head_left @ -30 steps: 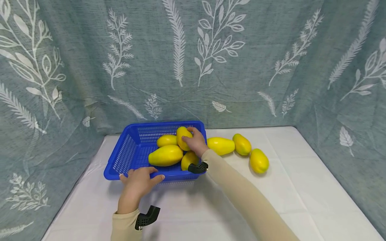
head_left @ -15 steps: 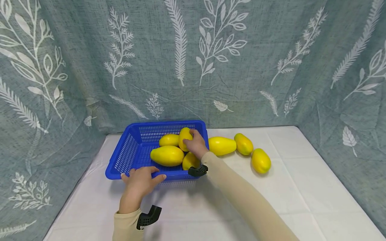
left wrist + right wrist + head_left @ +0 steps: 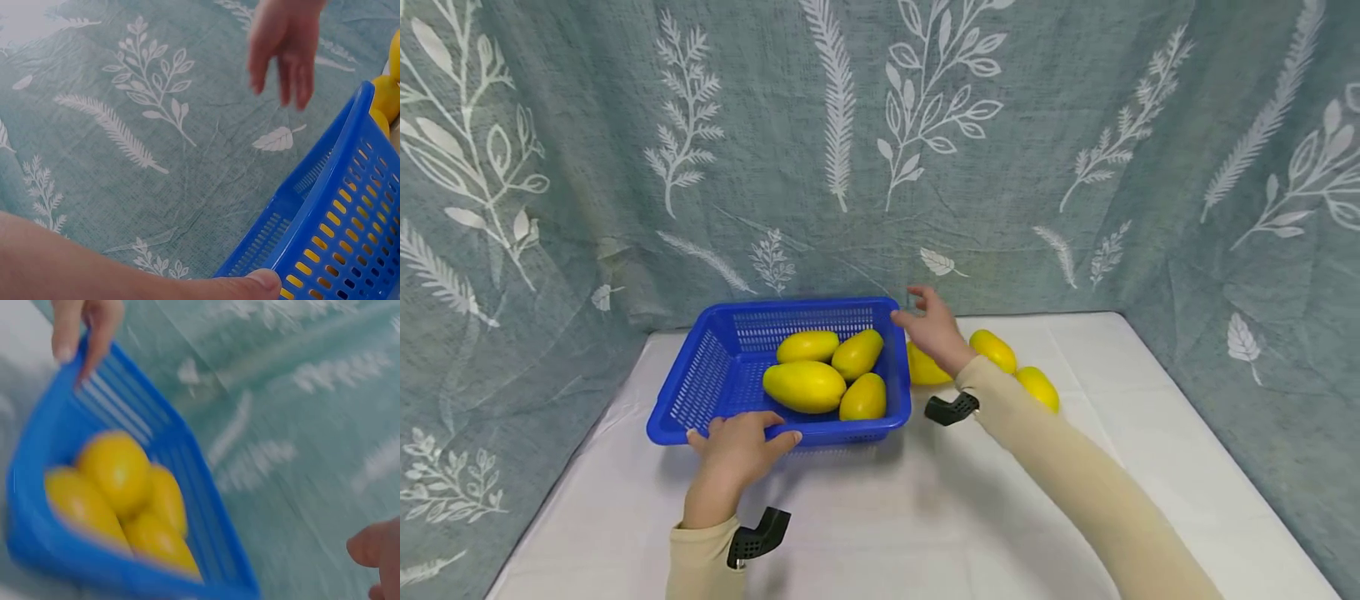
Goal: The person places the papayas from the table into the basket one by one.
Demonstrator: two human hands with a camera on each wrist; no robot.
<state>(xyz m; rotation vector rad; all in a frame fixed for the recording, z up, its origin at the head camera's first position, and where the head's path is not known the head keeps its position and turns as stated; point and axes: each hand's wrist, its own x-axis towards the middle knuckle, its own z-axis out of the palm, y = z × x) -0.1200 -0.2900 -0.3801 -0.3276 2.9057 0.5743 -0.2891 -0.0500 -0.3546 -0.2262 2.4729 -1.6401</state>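
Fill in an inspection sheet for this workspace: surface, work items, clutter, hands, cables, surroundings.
Surface: white cloth, lightly creased.
Work items: blue basket holding four yellow fruits; three loose yellow fruits to its right, partly hidden by an arm.
Clutter: nothing seen.
Hands: left hand grips the basket's near rim; right hand is raised by its right end, holding nothing.
Cables: nothing seen.
Surroundings: leaf-patterned fabric behind and at both sides.

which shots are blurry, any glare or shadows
Right wrist: the basket and yellow fruits are blurred, with pale highlights on the fruits; left wrist: the right hand is slightly smeared, the basket sharper; head: mostly crisp, soft shadows on the white cloth.
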